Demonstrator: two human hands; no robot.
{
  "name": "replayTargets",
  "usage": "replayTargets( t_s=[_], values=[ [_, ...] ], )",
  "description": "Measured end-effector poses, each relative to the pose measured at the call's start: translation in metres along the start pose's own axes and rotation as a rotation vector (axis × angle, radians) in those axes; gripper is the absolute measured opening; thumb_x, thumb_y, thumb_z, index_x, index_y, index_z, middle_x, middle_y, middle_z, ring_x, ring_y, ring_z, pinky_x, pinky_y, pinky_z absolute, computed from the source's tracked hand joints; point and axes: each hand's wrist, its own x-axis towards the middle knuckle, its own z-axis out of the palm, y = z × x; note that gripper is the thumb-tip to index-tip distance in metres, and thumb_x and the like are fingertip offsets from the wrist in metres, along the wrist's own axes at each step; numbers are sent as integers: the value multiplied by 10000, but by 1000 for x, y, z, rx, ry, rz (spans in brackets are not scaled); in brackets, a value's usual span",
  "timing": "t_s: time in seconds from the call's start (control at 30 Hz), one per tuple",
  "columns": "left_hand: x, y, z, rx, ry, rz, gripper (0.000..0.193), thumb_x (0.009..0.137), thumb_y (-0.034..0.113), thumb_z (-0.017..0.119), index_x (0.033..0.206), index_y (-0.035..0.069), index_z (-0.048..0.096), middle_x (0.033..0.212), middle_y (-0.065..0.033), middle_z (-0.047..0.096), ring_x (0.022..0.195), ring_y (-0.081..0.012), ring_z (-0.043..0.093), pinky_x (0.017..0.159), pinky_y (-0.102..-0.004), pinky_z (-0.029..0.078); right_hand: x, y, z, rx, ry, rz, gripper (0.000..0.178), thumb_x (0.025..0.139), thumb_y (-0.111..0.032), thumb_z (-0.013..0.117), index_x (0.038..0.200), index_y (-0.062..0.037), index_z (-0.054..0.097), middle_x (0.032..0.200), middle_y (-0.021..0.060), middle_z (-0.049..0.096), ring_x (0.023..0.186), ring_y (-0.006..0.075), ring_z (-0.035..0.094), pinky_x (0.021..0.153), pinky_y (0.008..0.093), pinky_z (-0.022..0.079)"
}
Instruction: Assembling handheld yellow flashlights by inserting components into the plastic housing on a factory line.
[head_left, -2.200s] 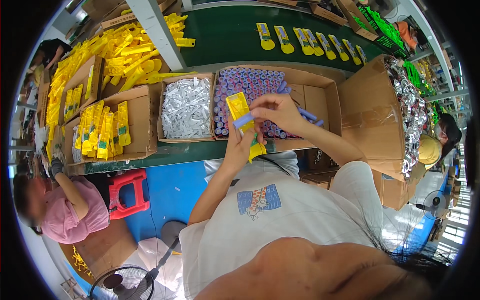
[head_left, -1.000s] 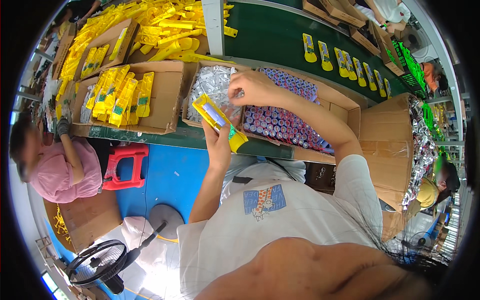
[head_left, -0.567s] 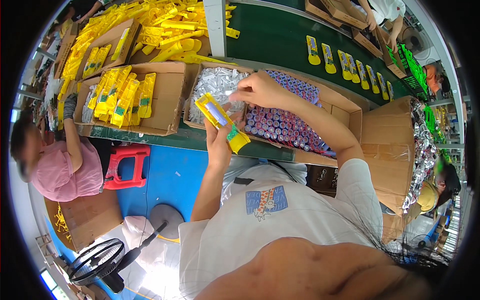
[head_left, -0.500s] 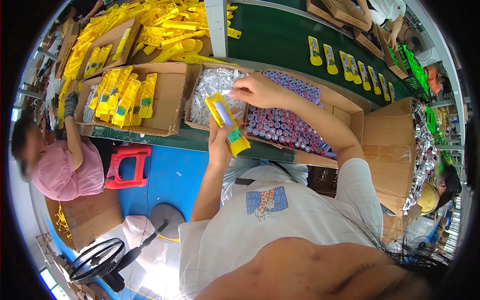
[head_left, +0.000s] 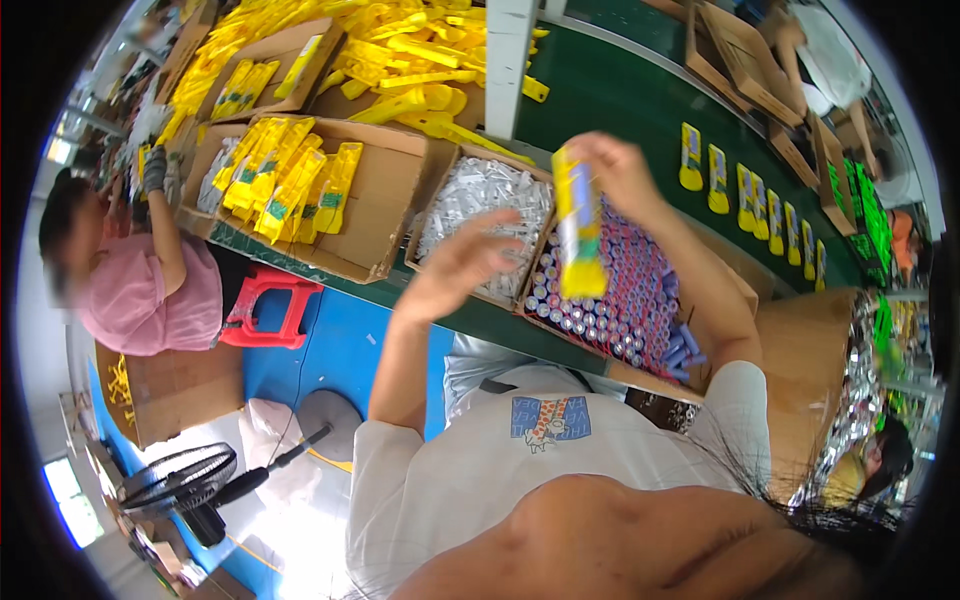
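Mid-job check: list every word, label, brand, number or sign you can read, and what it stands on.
Blue panel on the white shirt: lettering around a giraffe picture; wording not copied here.
Yellow piece in the right hand: motion-blurred, no text readable.
Boxed purple cylinders: any markings too small to read.
Lined-up yellow pieces on the green table: too small to read any text.
Nothing else reads clearly.

Blue floor point(head_left: 352, 352) under a red stool point(head_left: 262, 338); pale wall point(head_left: 48, 385) and bright window point(head_left: 75, 505) at left; green worktop point(head_left: 610, 110).
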Motion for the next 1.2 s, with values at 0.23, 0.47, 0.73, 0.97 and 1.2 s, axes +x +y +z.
replayTargets(
  t_s=[0.23,0.47,0.73,0.97,1.2],
  values=[
    [22,-8,-185,1866,727,-380,372,777,108,709,1091,24,529,1095,-191,569,1035,-378,570,858,-476,494,89,192,-259,-920,430,169,261,975,-341,497,1099,-203,681,983,143,681,976,331,643,834,403,492],
    [18,33,-105,691,697,-82,236,860,79,643,1060,24,530,925,-130,625,809,-258,632,695,-385,524,56,20,-92,-1038,315,-336,311,863,-155,623,1170,-113,596,1194,129,594,1105,350,555,881,459,498],
    [6,-19,48,-265,422,-33,518,887,-30,494,1359,95,318,1081,-91,570,935,-190,604,782,-315,521,-75,-41,55,-3,-258,-353,138,846,-55,607,971,-49,665,785,33,665,712,114,659,605,241,506],
    [-11,-38,78,-348,347,-102,525,950,213,421,1452,135,289,1291,-71,476,1178,-174,485,919,-346,467,-113,-53,73,-501,144,-547,149,800,-153,720,823,-36,630,724,66,589,628,211,616,530,318,484],
    [-15,-47,94,-408,88,-138,457,935,26,397,1367,132,291,979,-100,545,754,-174,559,701,-354,506,-169,-14,9,-652,125,-576,158,810,-140,697,965,-112,679,887,68,650,777,253,653,626,334,537]
  ],
)
